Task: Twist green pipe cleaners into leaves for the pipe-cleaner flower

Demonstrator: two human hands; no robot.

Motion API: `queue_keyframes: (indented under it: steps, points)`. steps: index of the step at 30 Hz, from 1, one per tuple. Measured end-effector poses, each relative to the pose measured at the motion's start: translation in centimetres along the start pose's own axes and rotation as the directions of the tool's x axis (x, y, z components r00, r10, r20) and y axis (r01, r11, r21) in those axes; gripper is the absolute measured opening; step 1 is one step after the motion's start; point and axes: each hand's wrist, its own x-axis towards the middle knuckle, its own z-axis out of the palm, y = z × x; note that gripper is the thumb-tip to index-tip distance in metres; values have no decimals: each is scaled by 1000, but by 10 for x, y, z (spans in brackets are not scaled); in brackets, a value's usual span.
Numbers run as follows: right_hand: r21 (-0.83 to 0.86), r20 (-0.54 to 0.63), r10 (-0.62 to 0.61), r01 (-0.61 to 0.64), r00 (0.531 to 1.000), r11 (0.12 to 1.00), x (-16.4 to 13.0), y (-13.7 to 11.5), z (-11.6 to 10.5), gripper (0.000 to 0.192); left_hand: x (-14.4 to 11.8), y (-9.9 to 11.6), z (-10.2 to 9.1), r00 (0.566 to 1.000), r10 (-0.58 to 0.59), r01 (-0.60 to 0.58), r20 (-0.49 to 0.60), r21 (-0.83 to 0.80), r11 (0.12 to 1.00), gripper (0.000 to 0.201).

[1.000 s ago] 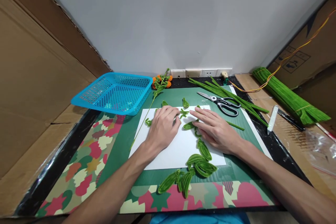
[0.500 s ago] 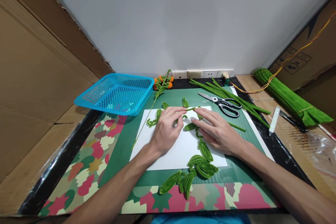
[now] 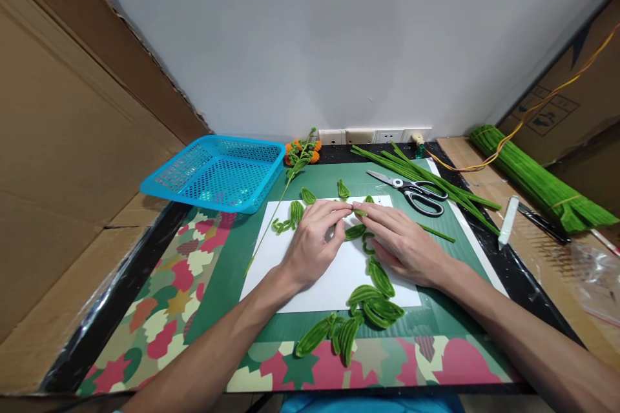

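Over a sheet of white paper (image 3: 310, 293), my left hand (image 3: 314, 239) and my right hand (image 3: 402, 239) meet at the fingertips. Both pinch a short piece of green pipe cleaner (image 3: 359, 211), mostly covered by the fingers. Several leaf shapes of bent green pipe cleaner lie around: one leaf (image 3: 355, 232) below the fingertips, a leaf (image 3: 343, 189) beyond them, and a curled piece (image 3: 281, 226) left of my left hand. A chain of joined leaves (image 3: 380, 313) runs from the paper onto the mat near the front edge.
A blue mesh basket (image 3: 220, 197) stands at the left back. Beside it lies a green stem (image 3: 276, 213) with orange flowers (image 3: 314, 156). Scissors (image 3: 411, 193) and loose pipe cleaners (image 3: 436, 182) are at the right. Farther right are a white tube (image 3: 507, 222) and a pipe-cleaner bundle (image 3: 537, 181).
My hands have drawn closer together and the fingertips now nearly touch. Less of the green piece shows between them. The things on the table stay where they were.
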Motion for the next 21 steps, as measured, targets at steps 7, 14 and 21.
queue_keyframes:
  steps: [7, 14, 21]
  points:
    - [-2, 26, -10, 10, 1000, 1000, -1, 0, 0, 77, 0, 1, 0, 1000, 16, -16, 15, -29, 999, 25]
    - [10, 51, -6, 5, 999, 1000, -1, -2, -3, 75, -1, 0, 0, 998, -12, 17, 65, -71, 997, 25]
    - [48, 15, 19, -19, 1000, 999, -4, -2, -1, 79, -2, 2, 0, 996, -17, 27, 88, -118, 993, 29]
